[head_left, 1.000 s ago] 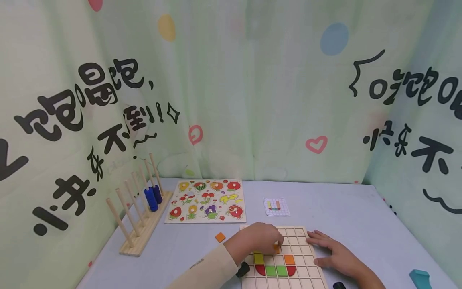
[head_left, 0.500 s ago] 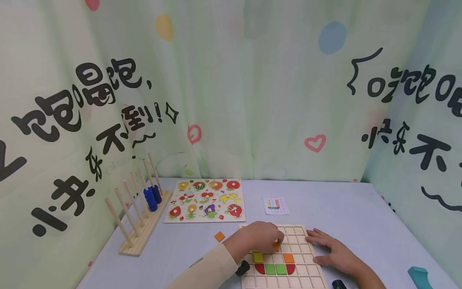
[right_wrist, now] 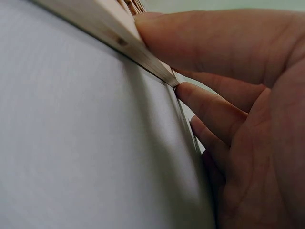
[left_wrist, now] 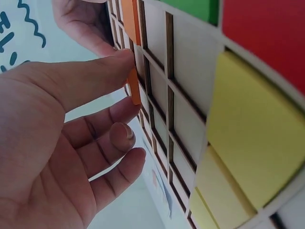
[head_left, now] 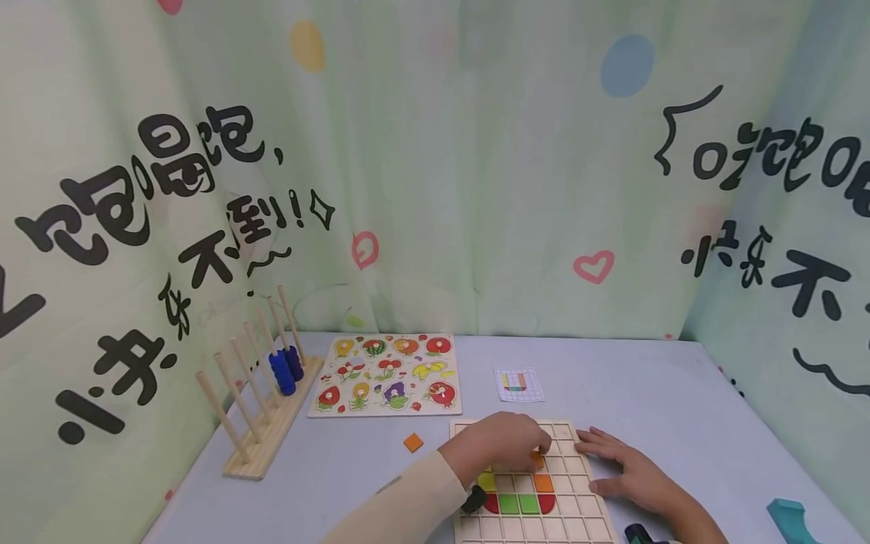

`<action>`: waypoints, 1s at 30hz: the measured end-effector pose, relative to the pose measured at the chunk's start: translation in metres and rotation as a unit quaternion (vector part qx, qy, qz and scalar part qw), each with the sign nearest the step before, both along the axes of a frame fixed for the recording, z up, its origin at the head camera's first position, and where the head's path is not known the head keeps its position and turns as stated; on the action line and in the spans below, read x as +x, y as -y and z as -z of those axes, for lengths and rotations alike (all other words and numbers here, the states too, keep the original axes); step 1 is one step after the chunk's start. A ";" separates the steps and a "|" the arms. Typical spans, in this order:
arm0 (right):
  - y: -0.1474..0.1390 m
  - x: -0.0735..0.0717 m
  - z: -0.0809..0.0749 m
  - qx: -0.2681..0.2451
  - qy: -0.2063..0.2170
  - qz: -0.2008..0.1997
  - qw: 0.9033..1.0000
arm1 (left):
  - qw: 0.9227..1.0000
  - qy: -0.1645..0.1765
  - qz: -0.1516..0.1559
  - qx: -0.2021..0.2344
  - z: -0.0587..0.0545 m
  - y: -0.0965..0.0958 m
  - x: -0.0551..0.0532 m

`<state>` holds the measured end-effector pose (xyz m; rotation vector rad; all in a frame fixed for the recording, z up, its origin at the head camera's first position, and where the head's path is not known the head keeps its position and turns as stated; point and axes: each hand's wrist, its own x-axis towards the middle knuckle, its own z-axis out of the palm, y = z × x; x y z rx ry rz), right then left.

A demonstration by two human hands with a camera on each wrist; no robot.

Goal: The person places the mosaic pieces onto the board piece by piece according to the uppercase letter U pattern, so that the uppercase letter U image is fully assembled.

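In the head view my left hand (head_left: 506, 442) reaches over a wooden grid board (head_left: 578, 487) and pinches an orange square tile (head_left: 537, 459). The left wrist view shows that tile (left_wrist: 135, 88) on edge between thumb and forefinger, close to the grid; the other fingers are loosely bent. On the board sit an orange tile (head_left: 543, 483), a yellow tile (head_left: 486, 481), two green tiles (head_left: 518, 504) and rounded red tiles (head_left: 547, 504). My right hand (head_left: 632, 476) touches the board's right edge (right_wrist: 124, 40) with extended thumb and fingers.
A loose orange tile (head_left: 413, 443) lies left of the board. Behind it are a fruit puzzle board (head_left: 387, 375) and a small pattern card (head_left: 519, 384). A peg rack (head_left: 272, 431) with blue beads stands left; a teal object (head_left: 791, 520) lies at right.
My left hand, pinching the orange tile, has shifted slightly right across the grid. My right hand stays at the board's edge.
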<state>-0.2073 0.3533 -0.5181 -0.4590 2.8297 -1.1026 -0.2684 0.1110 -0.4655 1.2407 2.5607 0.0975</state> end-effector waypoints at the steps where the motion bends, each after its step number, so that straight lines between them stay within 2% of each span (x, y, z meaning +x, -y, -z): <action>1: 0.000 0.000 0.000 -0.002 0.001 -0.001 1.000 | 1.000 -0.001 0.003 -0.001 0.000 -0.001 0.000; 5: 0.001 -0.001 -0.001 -0.005 0.006 -0.005 1.000 | 1.000 0.001 0.012 -0.004 0.000 -0.003 0.001; 9: 0.001 -0.002 -0.001 0.002 0.007 -0.001 1.000 | 1.000 0.006 0.008 -0.002 -0.001 -0.002 0.002; 15: 0.002 -0.002 -0.002 -0.005 0.016 0.005 1.000 | 1.000 -0.001 0.003 -0.006 -0.003 0.000 0.003; 23: 0.002 -0.002 -0.002 -0.007 0.017 0.009 1.000 | 1.000 -0.015 0.016 -0.005 0.000 -0.001 0.002; 30: 0.001 0.000 -0.001 -0.006 0.008 0.004 1.000 | 1.000 -0.010 0.000 0.005 0.001 0.004 0.002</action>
